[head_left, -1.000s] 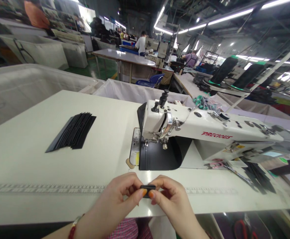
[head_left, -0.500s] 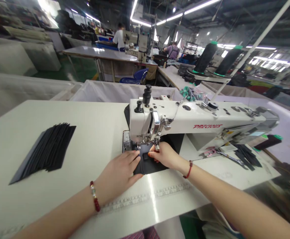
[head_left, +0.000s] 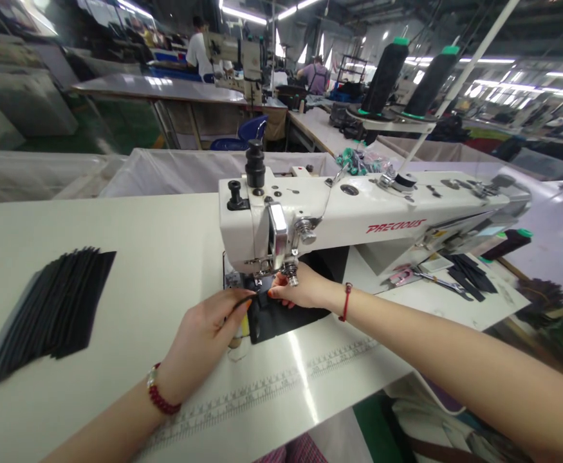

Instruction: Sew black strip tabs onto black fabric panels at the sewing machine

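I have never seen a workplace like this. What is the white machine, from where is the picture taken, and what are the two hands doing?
The picture comes from a camera worn on the person's head, looking forward and down, so you see the person's own arms. The white machine is a sewing machine standing on a pale table. The left hand pinches the edge of a piece of black material lying under the needle. The right hand touches it with its fingertips close to the needle. A stack of black strips lies on the left. On the right lie scissors and more strips. Two black thread cones stand behind the machine.
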### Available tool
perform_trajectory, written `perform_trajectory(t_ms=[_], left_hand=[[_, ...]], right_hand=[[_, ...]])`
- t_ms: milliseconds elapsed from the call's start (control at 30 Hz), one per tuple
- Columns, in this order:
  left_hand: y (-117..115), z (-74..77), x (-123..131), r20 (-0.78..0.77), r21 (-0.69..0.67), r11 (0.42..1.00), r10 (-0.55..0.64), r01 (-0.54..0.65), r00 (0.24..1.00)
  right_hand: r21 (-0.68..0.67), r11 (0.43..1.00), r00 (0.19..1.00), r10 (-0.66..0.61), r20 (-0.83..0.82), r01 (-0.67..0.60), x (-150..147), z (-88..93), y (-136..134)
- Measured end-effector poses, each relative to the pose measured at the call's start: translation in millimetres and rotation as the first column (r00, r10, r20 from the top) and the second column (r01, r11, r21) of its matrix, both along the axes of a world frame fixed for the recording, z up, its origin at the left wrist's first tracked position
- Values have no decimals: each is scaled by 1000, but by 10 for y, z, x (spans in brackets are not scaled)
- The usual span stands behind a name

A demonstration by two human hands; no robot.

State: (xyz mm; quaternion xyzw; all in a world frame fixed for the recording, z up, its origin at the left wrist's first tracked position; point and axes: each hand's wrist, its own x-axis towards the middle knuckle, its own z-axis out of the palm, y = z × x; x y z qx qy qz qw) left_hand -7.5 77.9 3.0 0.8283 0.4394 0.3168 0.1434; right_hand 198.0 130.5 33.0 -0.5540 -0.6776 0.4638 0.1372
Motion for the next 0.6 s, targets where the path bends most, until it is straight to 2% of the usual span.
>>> perform_trajectory(t_ms=[100, 233, 333, 433, 500, 533, 600], left_hand=[[-42, -40, 19, -58, 108, 991, -74, 80, 996], [-92, -135, 20, -290, 258, 943, -133, 211, 948], [-125, -155, 28, -423, 299, 915, -127, 271, 897], [-155, -147, 46, -470, 304, 909, -116, 285, 875], [-170, -141, 60, -479, 285, 919, -110, 273, 871], [-177, -140, 67, -482, 269, 926, -107, 264, 869], [-189, -141, 79, -480, 244, 938, -102, 245, 871]], right_hand=[[15, 1000, 1000, 0, 2, 0, -14, -7, -9], [67, 997, 999, 26, 29, -28, -20, -31, -7], [173, 984, 997, 29, 78, -42, 8, -39, -48], [325, 945, 992, -4, 129, -38, 85, -62, -172], [439, 895, 988, 16, 154, -84, 146, -107, -274], [510, 850, 983, 48, 178, -134, 173, -140, -318], [644, 715, 956, 126, 264, -272, 208, -214, -376]])
